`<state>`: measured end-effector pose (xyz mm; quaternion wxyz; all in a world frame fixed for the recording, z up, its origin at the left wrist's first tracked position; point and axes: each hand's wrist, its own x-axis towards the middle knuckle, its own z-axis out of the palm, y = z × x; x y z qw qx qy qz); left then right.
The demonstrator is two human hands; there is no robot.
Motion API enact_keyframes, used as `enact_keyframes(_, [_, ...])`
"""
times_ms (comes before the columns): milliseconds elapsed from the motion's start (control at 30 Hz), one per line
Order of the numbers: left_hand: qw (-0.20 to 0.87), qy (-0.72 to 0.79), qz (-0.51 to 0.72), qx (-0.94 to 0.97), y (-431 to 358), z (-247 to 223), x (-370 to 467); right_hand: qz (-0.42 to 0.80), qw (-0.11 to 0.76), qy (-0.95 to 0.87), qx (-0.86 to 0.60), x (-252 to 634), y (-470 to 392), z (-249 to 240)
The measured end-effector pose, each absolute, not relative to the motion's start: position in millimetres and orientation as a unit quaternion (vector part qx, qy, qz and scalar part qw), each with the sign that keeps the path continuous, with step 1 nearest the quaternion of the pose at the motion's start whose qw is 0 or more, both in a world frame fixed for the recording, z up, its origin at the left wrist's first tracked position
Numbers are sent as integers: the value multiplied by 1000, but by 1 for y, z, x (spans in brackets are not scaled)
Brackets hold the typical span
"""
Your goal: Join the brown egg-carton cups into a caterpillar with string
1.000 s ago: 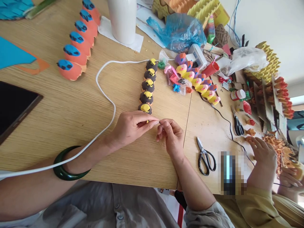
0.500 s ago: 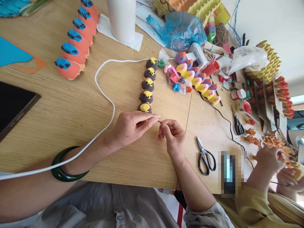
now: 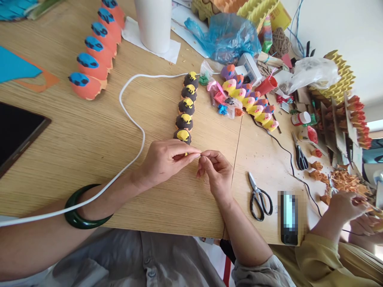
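Observation:
My left hand (image 3: 167,159) is closed in a pinch, thumb and forefinger stretched to the right. Its fingertips meet those of my right hand (image 3: 218,169), also pinched, with its other fingers curled. A tiny dark piece sits where the fingertips join, mostly hidden now; its material is too small to tell. Just beyond the left hand stands a row of dark-painted egg-carton cups (image 3: 186,107) with yellow tops and black marks. The nearest end of that row is partly covered by the hand.
A white cable (image 3: 143,135) curves across the table and over my left forearm. Black-handled scissors (image 3: 259,199) lie right of my right hand. Orange cups with blue tops (image 3: 95,59) stand far left, yellow-and-pink cups (image 3: 248,103) at right. Another person's hand (image 3: 347,205) works at far right.
My fingertips have come closer together, covering most of the dark piece that showed between them. The other person's hand has shifted slightly right.

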<state>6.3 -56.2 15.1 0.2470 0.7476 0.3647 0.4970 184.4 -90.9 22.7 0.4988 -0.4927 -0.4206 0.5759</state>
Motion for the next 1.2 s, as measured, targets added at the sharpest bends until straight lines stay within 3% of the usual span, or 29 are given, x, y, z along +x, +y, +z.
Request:
enact_keyframes(267, [238, 349, 498, 757, -56, 17, 7, 600, 488, -390, -500, 186, -91, 24])
enact_keyframes(767, [119, 339, 463, 810, -58, 19, 6, 619, 452, -408, -496, 184, -92, 28])
enact_keyframes(1200, [115, 336, 459, 815, -59, 21, 7, 599, 471, -401, -509, 187, -92, 24])
